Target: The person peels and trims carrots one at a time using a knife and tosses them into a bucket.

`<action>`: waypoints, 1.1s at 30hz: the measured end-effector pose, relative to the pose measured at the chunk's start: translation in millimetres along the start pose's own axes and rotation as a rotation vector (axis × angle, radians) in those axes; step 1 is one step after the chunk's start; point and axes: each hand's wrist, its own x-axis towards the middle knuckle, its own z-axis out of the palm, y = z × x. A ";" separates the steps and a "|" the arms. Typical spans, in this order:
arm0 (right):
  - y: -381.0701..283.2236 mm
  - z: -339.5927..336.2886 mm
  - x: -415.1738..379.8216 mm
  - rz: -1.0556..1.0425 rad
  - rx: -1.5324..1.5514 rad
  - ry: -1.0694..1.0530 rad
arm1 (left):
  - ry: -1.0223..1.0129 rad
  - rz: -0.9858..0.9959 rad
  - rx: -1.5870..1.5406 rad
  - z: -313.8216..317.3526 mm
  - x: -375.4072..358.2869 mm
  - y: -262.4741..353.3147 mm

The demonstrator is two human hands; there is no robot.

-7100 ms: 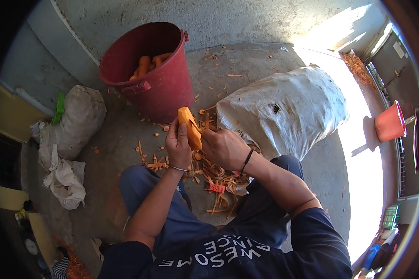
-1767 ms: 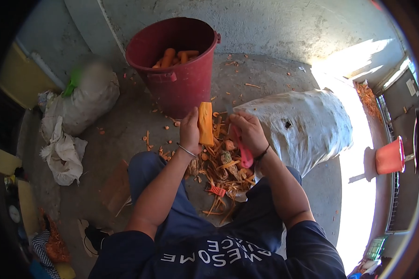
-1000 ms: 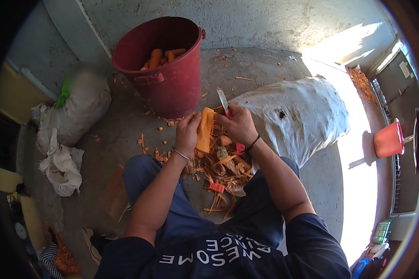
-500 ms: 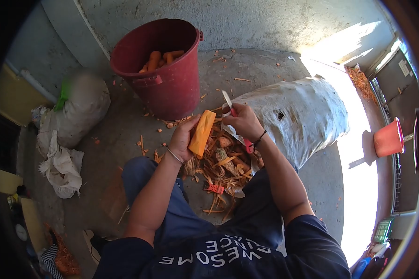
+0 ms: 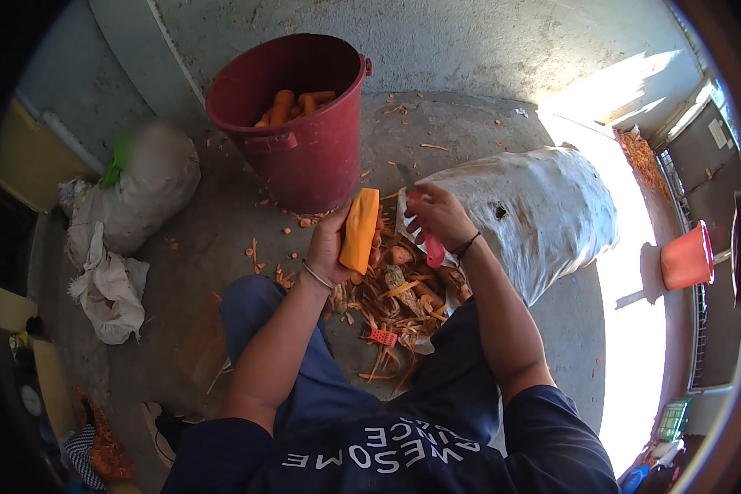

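My left hand (image 5: 331,249) is closed around a thick peeled carrot (image 5: 360,231), its squared bright-orange length standing up out of the fingers. Just to the right, my right hand (image 5: 446,216) grips a knife by its red handle (image 5: 433,249). The handle's end sticks out below the palm; the blade is too blurred to make out clearly. The two hands are apart. Beneath them lies a heap of carrot peelings and unpeeled carrots (image 5: 403,288) on the floor between my legs. A small red perforated plastic piece (image 5: 381,337) rests at the heap's near edge.
A dark red bucket (image 5: 317,156) holding several carrots stands ahead. A large whitish sack (image 5: 527,214) lies on the right, near the heap. Farther left are a stuffed sack (image 5: 160,185) and a crumpled one (image 5: 115,305). An orange-red bucket (image 5: 687,255) is at the far right.
My right hand has turned and shifted slightly right, and the knife blade has gone from sharp to blurred. The carrot is held more upright in my left hand. The whole view has shifted a little.
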 end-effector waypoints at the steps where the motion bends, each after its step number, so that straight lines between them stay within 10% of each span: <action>1: -17.7 4.6 -10.9 -0.032 0.073 0.026 | -0.032 0.006 -0.023 -1.2 -0.1 -1.4; 11: -43.2 22.3 -36.5 -0.707 -0.593 0.048 | 0.077 0.038 -0.026 7.7 0.0 -3.4; 33: -38.0 -0.1 -26.5 -0.419 -0.620 0.228 | 0.088 0.156 0.190 23.1 -4.1 -2.9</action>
